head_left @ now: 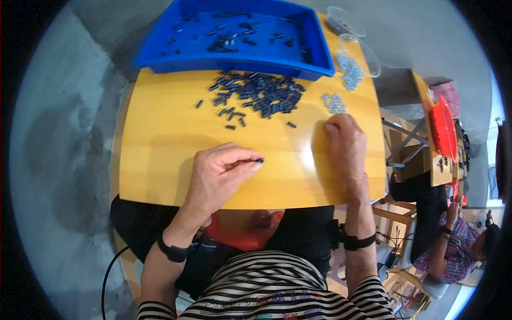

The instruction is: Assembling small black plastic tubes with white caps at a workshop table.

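Observation:
My left hand [214, 175] is over the near middle of the yellow table [154, 154], pinching a small black part [260, 160] between thumb and fingertips. To the right, my right hand [349, 144] rests close to a small heap of shiny silver pieces [334, 101]. Its fingers are closed and curled downward, and whatever is at their tips is hidden. Beyond my hands lies a large pile of black cylindrical parts [266, 95], with a few strays [230, 127] at its near side.
A blue tray [229, 67] with scattered black parts stands at the far side. Right of it, a clear tub [373, 56] spills silver pieces, and another clear container [346, 24] sits behind. At far right, another person [453, 245] sits near a table with a red basket [444, 128].

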Action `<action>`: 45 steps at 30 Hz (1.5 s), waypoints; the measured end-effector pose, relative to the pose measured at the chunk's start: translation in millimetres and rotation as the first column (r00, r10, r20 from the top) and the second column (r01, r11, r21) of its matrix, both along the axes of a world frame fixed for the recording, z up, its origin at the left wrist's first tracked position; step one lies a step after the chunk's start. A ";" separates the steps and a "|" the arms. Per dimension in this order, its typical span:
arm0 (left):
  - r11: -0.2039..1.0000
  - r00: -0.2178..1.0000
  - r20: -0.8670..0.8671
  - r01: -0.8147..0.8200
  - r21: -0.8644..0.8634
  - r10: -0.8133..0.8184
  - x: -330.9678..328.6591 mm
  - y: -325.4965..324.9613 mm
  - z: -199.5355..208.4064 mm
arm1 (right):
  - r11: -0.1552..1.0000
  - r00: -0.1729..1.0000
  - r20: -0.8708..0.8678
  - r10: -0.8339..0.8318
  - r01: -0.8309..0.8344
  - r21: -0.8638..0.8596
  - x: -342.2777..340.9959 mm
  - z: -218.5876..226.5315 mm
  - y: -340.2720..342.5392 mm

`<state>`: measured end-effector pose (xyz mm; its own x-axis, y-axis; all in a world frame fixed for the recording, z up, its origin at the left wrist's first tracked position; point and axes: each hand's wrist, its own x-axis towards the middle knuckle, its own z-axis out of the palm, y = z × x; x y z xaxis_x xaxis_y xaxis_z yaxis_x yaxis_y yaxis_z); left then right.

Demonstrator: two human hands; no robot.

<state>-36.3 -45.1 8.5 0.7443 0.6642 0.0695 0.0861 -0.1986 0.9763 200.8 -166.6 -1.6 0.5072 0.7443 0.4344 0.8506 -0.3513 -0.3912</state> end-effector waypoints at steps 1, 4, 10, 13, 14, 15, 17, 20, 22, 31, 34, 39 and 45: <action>0.995 1.000 0.019 0.010 -0.101 -0.008 1.3 -0.8 2.2 | 1.000 0.990 -0.136 -0.031 0.031 0.001 -2.8 3.0 -4.1; 0.972 1.000 0.023 0.006 -0.234 0.000 -3.3 2.1 2.3 | 0.995 0.885 -0.456 -0.099 0.088 -0.044 -15.5 10.7 -6.5; 0.977 0.998 0.062 -0.014 -0.211 0.027 -2.1 1.3 -3.4 | 0.995 0.987 -0.142 -0.081 0.072 -0.070 -32.7 8.8 -4.1; 0.976 0.997 0.069 -0.022 -0.219 0.038 -3.8 1.4 -1.0 | 0.989 0.852 -0.521 0.055 0.026 0.146 -30.1 18.6 -19.4; 0.968 0.998 0.057 -0.001 -0.250 0.016 -3.6 1.5 0.0 | 0.966 0.503 -0.851 0.152 0.106 0.234 -34.4 27.8 -24.6; 0.960 0.999 0.044 0.015 -0.279 -0.003 -4.1 0.8 1.4 | 0.941 0.399 -0.882 0.249 0.117 0.318 -42.9 33.2 -23.8; 0.962 0.999 0.040 0.024 -0.273 -0.014 -4.9 -0.9 2.1 | 0.938 0.251 -0.919 0.303 0.092 0.334 -61.5 36.0 -19.0; 0.962 0.999 0.048 0.037 -0.272 -0.025 -3.3 -5.2 4.7 | 0.928 -0.027 -0.928 0.372 0.042 0.371 -76.8 32.6 -10.9; 0.960 0.998 0.057 0.040 -0.278 -0.025 -3.3 -7.3 4.7 | 0.930 -0.109 -0.924 0.367 0.042 0.365 -82.2 29.4 -5.1; 0.944 0.995 0.091 0.074 -0.320 -0.048 -9.6 -4.7 6.9 | 0.933 -0.171 -0.919 0.356 0.008 0.360 -106.2 22.5 9.4; 0.943 0.995 0.094 0.051 -0.328 -0.021 -11.3 -4.4 6.6 | 0.926 -0.176 -0.911 0.373 0.004 0.378 -110.0 19.7 11.4; 0.959 0.987 0.159 0.051 -0.277 -0.007 -11.7 -2.5 4.3 | 0.928 -0.128 -0.919 0.372 0.019 0.373 -116.3 21.4 15.4; 0.969 0.992 0.126 0.032 -0.244 -0.001 -13.4 1.8 4.6 | 0.918 -0.170 -0.903 0.396 0.083 0.387 -119.8 20.5 14.8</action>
